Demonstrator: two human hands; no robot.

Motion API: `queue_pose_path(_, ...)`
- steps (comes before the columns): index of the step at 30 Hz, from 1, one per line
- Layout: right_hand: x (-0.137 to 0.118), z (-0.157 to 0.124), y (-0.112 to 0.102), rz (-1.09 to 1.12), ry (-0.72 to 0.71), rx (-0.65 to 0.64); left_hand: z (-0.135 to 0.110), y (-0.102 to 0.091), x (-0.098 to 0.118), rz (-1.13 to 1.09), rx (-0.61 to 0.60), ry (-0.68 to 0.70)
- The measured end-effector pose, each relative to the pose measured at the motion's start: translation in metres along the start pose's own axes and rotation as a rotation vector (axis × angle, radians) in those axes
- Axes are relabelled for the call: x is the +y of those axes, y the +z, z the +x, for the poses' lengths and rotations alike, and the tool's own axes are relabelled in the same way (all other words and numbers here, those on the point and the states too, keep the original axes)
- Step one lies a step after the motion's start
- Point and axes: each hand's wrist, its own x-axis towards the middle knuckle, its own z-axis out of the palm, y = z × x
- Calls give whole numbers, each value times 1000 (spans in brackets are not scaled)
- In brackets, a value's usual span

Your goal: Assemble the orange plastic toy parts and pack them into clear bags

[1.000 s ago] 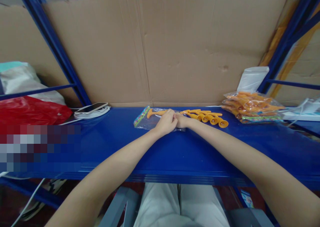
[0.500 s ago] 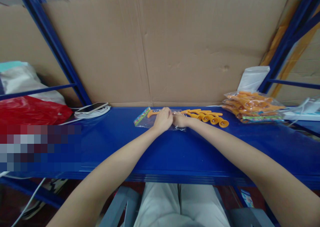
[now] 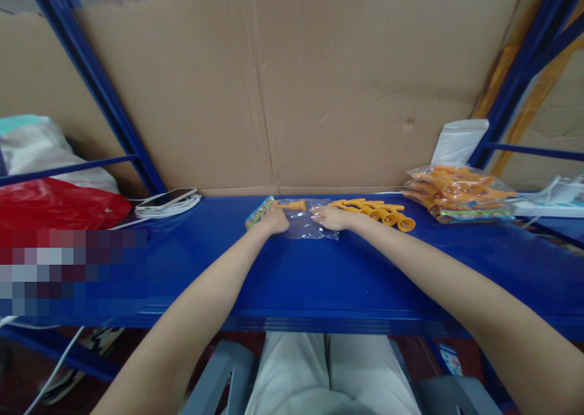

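Note:
A clear plastic bag (image 3: 303,225) with a colourful printed header (image 3: 258,213) lies flat near the back of the blue shelf. In its left part is one orange toy horn (image 3: 294,204), its wide end toward the right. My left hand (image 3: 275,220) is closed on the bag beside the header, fingertips partly hidden. Over the bag's right end lies my right hand (image 3: 334,218), fingers apart and pointing left. Just right of that hand, several orange toy horns (image 3: 387,215) rest in an overlapping row, bells toward me.
A pile of bagged orange horns (image 3: 458,190) stands at the right, with a white packet (image 3: 458,141) behind. Back left lie a phone (image 3: 172,198) and a coiled white cable (image 3: 182,207). Cardboard (image 3: 347,86) walls the back; blue posts (image 3: 103,92) rise at the sides.
My left hand has moved left along the bag toward the printed header, uncovering the horn's wide end. The fingers of my right hand have spread; it stays at the bag's right end.

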Motion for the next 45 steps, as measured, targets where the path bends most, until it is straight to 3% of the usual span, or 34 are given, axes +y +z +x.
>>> queue_pose_path(3,4,-12,-11,-4,5,-30,-4,-2,2,20,2,54)
queue_pose_path(7,11,-37,-30,-40,13,71,-10,-6,6,106,17,74)
queue_pose_path(11,24,-61,-46,-138,243,234,-16,-12,10,147,-12,88)
queue_pose_path(15,29,-71,-55,-209,388,35,-22,-19,14,180,-53,78)
queue_pose_path(18,23,-72,-56,-304,421,-33,-25,-21,16,183,-62,54)
queue_pose_path(23,18,-72,-58,-379,417,-54,-24,-20,17,172,69,85)
queue_pose_path(29,36,-80,-83,-302,420,165,-38,-27,43,-6,311,217)
queue_pose_path(32,38,-87,-100,-223,440,217,-50,-28,60,-60,326,285)
queue_pose_path(37,26,-97,-115,9,324,129,-55,-24,71,-72,266,311)
queue_pose_path(40,17,-97,-112,108,274,66,-50,-21,68,-75,239,334)
queue_pose_path(45,9,-87,-96,223,250,16,-46,-16,65,-114,294,415)
